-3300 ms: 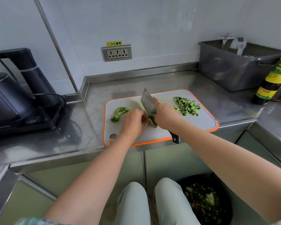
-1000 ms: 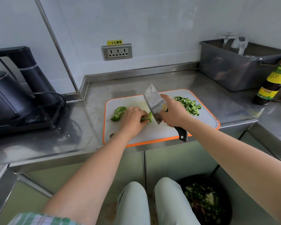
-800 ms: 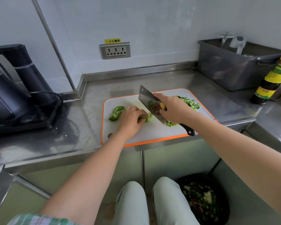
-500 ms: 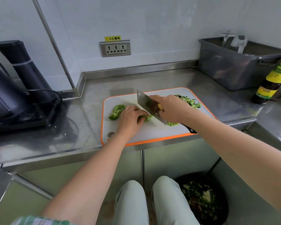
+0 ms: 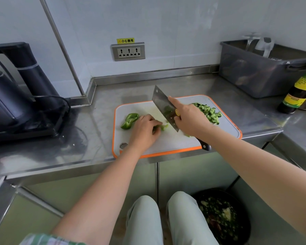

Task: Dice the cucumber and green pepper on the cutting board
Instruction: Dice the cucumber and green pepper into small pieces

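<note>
A white cutting board (image 5: 173, 144) with an orange rim lies on the steel counter. My left hand (image 5: 145, 129) presses down on green pepper strips (image 5: 163, 127) near the board's middle, fingers curled over them. My right hand (image 5: 189, 119) grips the cleaver (image 5: 163, 106), index finger stretched along the blade's spine; the blade stands just right of the strips. A larger green pepper piece (image 5: 130, 120) lies at the board's left. Diced cucumber (image 5: 208, 112) is heaped at the far right of the board, partly hidden by my right hand.
A black kettle on its base (image 5: 16, 103) with a cord stands at the left. A grey plastic bin (image 5: 261, 69) and a dark sauce bottle (image 5: 299, 91) are at the right. A waste bin with scraps (image 5: 221, 218) sits on the floor by my knees.
The cleaver rose, swept cut pepper bits toward the cucumber side, then came back beside the strips. My left hand stayed on the pepper, shifting slightly.
</note>
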Demonstrator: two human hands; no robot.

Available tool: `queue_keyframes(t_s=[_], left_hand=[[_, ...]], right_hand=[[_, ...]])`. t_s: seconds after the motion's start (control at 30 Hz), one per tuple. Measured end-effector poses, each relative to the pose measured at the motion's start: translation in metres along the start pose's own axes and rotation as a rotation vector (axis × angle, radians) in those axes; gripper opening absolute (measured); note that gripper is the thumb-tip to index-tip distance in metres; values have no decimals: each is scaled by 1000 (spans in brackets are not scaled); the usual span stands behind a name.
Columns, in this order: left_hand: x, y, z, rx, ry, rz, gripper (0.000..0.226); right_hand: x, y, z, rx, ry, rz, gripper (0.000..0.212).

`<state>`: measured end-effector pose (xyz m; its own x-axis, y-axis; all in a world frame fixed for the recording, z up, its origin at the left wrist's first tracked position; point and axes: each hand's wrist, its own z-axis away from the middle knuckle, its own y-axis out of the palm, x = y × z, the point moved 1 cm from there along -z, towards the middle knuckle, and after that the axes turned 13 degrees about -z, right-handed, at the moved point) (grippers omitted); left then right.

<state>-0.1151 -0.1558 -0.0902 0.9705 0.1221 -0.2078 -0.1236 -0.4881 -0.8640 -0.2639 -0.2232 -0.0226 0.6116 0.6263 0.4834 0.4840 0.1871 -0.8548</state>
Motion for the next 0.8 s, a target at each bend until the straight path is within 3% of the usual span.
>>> queue_keyframes(t_s=[0.2,0.5,0.8], left_hand=[[0,-1,1,3,-8,1,23],[0,-3,3,2,-11,33,20],[1,-3,3,-23,-32,27,19]], right_hand=[[5,3,3,103,-14,67,70],[-3,10,-2,5,42,-47,70],[5,7,-1,103,28,-3,73]])
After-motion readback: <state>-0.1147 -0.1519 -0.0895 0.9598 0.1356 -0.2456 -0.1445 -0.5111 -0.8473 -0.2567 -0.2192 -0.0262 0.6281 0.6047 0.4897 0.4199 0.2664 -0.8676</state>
